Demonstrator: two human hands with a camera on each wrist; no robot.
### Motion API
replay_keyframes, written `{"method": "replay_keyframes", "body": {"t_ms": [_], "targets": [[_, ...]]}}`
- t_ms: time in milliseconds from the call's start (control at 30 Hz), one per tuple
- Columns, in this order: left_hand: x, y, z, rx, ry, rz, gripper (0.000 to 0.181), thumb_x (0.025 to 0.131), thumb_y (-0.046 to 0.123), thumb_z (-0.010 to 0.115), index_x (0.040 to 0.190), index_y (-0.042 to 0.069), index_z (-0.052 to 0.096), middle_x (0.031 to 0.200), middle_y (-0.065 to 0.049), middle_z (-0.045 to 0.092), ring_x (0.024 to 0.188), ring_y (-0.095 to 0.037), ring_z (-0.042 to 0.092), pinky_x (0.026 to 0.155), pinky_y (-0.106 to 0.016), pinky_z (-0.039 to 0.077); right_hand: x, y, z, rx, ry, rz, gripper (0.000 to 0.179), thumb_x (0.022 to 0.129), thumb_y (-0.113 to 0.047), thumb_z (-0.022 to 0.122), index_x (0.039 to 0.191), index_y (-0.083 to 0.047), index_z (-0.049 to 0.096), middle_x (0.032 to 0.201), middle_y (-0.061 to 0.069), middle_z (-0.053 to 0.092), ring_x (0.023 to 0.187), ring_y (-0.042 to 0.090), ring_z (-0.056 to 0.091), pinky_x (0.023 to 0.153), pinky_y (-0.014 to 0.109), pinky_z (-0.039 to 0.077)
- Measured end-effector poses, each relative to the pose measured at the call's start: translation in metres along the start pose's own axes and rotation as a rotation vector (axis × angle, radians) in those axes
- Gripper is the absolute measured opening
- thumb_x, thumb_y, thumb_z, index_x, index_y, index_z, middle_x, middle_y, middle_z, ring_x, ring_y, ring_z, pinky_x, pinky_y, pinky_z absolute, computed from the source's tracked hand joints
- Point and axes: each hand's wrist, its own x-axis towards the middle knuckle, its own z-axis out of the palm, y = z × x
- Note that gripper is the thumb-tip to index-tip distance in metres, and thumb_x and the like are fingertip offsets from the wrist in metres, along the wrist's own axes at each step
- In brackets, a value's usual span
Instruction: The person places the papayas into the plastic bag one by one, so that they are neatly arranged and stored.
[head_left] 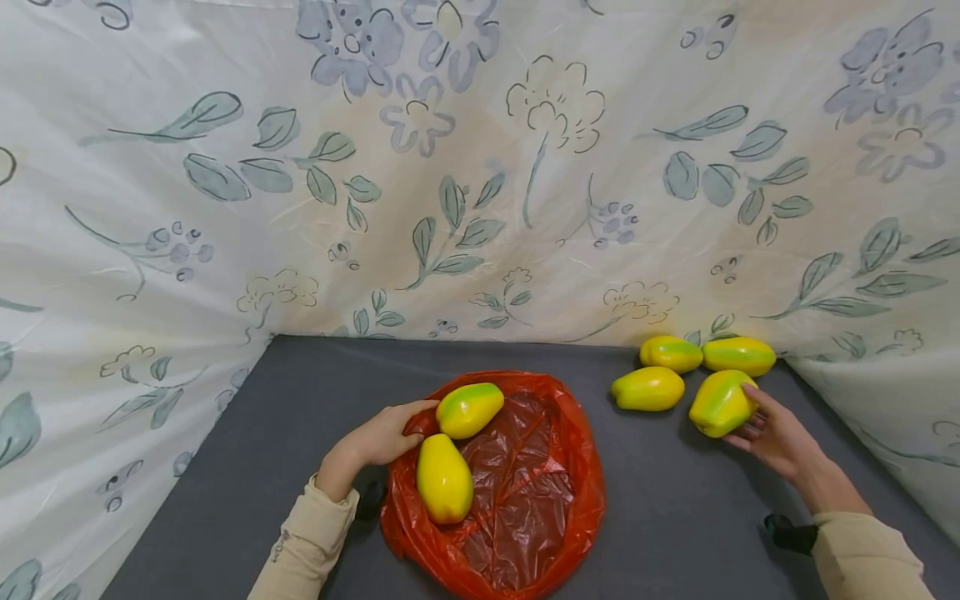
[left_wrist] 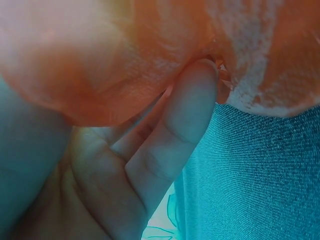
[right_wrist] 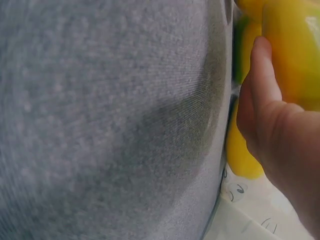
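Note:
A red plastic bag lies spread wide with its rim rolled down. Two yellow-green papayas sit inside at its left side, one papaya behind the other papaya. My left hand pinches the bag's left rim; in the left wrist view the thin red plastic hangs over the fingers. Over at the right, my right hand grips another papaya from its right side, fingers beneath it. In the right wrist view that papaya fills the upper right corner.
Three more papayas lie at the table's back right corner: one papaya in front, a second papaya and a third papaya against the cloth. A flowered cloth walls the dark grey table behind and at both sides.

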Motion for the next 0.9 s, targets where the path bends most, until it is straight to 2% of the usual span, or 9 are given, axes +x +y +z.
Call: {"method": "replay_keyframes", "body": {"t_ms": [167,267,333,400,533,633,767,900], "targets": [[0.000,-0.001,0.001,0.001,-0.001,-0.003,0.053,0.089,-0.002,0.060,0.139,0.000,0.044,0.129,-0.020,0.053,0.089,-0.022,0.059,0.082,-0.041,0.053,0.000,-0.001,0.006,-0.001,-0.062,-0.015,0.075,0.098,-0.045,0.043,0.149,-0.024,-0.007,0.127,0.005,0.024,0.089,0.009,0.056,0.078,0.037,0.052],[0.001,-0.001,0.001,0.008,-0.001,0.000,0.053,0.089,-0.002,0.060,0.139,-0.001,0.044,0.128,-0.020,0.054,0.088,-0.021,0.059,0.082,-0.041,0.052,-0.001,-0.002,0.012,0.003,-0.098,-0.037,0.074,0.100,-0.044,0.041,0.149,-0.022,-0.009,0.128,0.004,0.023,0.090,0.008,0.057,0.078,0.036,0.052],[0.001,-0.002,0.001,0.015,0.000,0.002,0.053,0.089,-0.002,0.060,0.139,-0.001,0.044,0.128,-0.020,0.054,0.089,-0.022,0.058,0.083,-0.041,0.052,-0.003,-0.001,0.016,0.017,-0.125,-0.054,0.068,0.100,-0.042,0.040,0.149,-0.024,-0.004,0.126,0.002,0.029,0.092,0.009,0.057,0.079,0.036,0.052],[0.001,-0.002,0.001,0.016,0.001,0.002,0.053,0.089,-0.002,0.060,0.139,-0.001,0.044,0.128,-0.020,0.054,0.090,-0.022,0.058,0.084,-0.042,0.051,-0.005,-0.001,0.020,0.048,-0.165,-0.080,0.056,0.101,-0.040,0.039,0.146,-0.026,0.008,0.122,-0.001,0.039,0.094,0.010,0.058,0.079,0.037,0.052],[0.001,-0.001,0.001,0.008,-0.002,-0.002,0.053,0.089,-0.002,0.060,0.140,0.000,0.044,0.129,-0.020,0.053,0.090,-0.022,0.058,0.084,-0.042,0.052,-0.010,0.002,0.026,0.152,-0.261,-0.113,0.031,0.103,-0.034,0.036,0.131,-0.026,0.026,0.110,-0.004,0.055,0.098,0.015,0.060,0.081,0.040,0.052],[0.001,-0.001,0.000,-0.001,-0.005,-0.005,0.053,0.090,-0.002,0.059,0.140,0.000,0.043,0.128,-0.020,0.053,0.089,-0.021,0.059,0.082,-0.041,0.052,-0.012,0.002,0.030,0.195,-0.288,-0.115,0.030,0.103,-0.032,0.035,0.131,-0.027,0.026,0.109,-0.003,0.055,0.099,0.016,0.060,0.082,0.042,0.052],[0.001,0.000,0.000,-0.007,-0.006,-0.009,0.053,0.090,-0.002,0.059,0.140,0.000,0.043,0.128,-0.021,0.053,0.089,-0.021,0.059,0.081,-0.040,0.053,-0.013,0.003,0.035,0.182,-0.277,-0.111,0.035,0.103,-0.032,0.037,0.135,-0.029,0.022,0.110,-0.003,0.054,0.099,0.016,0.060,0.085,0.045,0.050],[0.001,0.000,0.000,-0.002,-0.004,-0.009,0.053,0.089,-0.002,0.059,0.140,0.000,0.043,0.129,-0.020,0.053,0.090,-0.022,0.059,0.082,-0.041,0.052,-0.014,0.004,0.038,0.186,-0.301,-0.116,0.029,0.104,-0.031,0.036,0.131,-0.027,0.025,0.112,-0.002,0.054,0.100,0.017,0.060,0.087,0.046,0.049]]}}
